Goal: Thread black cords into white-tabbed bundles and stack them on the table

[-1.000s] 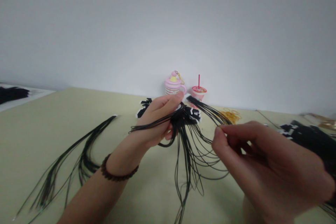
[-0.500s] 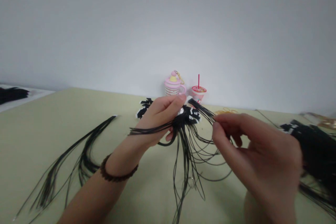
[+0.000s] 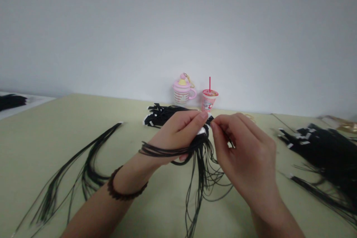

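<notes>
Where the two hands meet near the tabletop's middle, the left hand (image 3: 178, 134) grips a bundle of black cords (image 3: 199, 156), too tangled to count, its fingers hiding the tagged ends, while the right hand (image 3: 245, 156) pinches one cord before two toy cups (image 3: 182, 91) at the far edge.

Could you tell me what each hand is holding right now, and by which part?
The left hand grips a bundle of black cords near their tagged upper ends. The right hand pinches one cord's top end beside the left fingertips.
</notes>
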Demonstrator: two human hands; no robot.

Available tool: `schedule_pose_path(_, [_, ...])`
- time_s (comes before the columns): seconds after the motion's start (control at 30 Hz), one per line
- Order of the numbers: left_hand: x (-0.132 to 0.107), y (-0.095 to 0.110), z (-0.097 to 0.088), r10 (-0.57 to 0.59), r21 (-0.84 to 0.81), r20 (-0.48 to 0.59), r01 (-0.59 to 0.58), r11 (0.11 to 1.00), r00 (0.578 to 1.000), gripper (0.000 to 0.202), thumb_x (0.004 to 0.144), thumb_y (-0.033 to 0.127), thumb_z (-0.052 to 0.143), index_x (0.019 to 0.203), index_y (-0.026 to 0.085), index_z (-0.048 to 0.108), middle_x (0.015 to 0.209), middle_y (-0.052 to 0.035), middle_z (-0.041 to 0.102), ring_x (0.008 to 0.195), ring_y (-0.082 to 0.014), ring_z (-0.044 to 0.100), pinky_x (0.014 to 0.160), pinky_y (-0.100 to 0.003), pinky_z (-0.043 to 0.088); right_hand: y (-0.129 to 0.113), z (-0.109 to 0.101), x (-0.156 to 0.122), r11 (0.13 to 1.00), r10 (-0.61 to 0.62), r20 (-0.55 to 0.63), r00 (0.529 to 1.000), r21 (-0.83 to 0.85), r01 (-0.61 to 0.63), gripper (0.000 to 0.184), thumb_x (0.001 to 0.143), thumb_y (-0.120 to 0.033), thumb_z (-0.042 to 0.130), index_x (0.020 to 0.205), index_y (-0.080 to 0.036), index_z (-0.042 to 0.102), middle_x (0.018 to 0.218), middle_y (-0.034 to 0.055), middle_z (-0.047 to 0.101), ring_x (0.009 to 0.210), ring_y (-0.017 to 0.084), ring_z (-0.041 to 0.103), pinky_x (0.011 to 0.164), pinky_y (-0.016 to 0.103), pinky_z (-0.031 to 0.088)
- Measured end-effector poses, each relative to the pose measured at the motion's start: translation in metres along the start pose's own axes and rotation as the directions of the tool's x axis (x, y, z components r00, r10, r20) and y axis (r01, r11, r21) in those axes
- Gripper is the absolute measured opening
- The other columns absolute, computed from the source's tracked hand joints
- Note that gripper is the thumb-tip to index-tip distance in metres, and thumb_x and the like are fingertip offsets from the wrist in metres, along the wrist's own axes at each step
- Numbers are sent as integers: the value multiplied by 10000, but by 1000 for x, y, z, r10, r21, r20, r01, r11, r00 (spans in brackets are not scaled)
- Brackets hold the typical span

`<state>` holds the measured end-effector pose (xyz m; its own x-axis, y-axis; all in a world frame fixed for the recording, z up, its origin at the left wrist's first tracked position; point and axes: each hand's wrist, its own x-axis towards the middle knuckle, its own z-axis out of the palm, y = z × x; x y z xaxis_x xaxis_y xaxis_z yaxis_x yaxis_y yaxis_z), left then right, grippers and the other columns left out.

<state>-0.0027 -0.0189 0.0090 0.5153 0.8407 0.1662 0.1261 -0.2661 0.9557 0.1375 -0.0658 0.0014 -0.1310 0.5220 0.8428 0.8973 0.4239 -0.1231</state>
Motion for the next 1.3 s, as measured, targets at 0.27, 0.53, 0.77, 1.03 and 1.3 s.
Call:
schedule_pose_path(0.27, [4,-2,1,-18,-157,-77,6,988,997,329,857,440,467,664,175,493,438,79,356,269,-32,317,235,-126,275,9,13,2,977,43,-38,998,210,-35,80,826,-137,539,826,-155,618,712,7,596,582,84,513,556,212,406])
schedule_pose_path(0.53, [10,1,-32,-69,-443,-135,2,897,988,350,865,395,452,610,159,491,389,61,392,225,-20,276,203,-112,218,47,1,10,946,139,27,990,292,-140,307,702,-187,695,979,-203,564,784,-12,552,605,96,497,546,234,436])
schedule_pose_path(0.77, [14,-5,-44,-113,-567,-58,60,821,992,382,867,391,473,570,152,472,424,57,384,247,-8,301,203,-95,216,57,8,13,964,-215,-143,966,130,233,335,702,-170,713,1009,-238,597,1206,101,516,1154,279,475,862,422,466])
schedule_pose_path(1.03, [17,-3,-37,-109,-518,-167,7,856,980,326,890,362,439,678,130,527,417,45,475,233,-29,351,209,-113,267,-1,4,-7,848,-326,-43,944,428,312,375,754,32,541,1076,-153,597,1237,88,540,1199,207,480,1013,360,413])
schedule_pose_path(1.3, [9,2,-34,-100,-521,-103,32,853,990,398,890,378,431,573,144,486,374,63,369,221,-19,285,201,-107,213,-1,35,-12,587,12,-78,997,808,57,188,784,-41,480,902,-159,566,810,32,543,761,134,526,646,307,434])
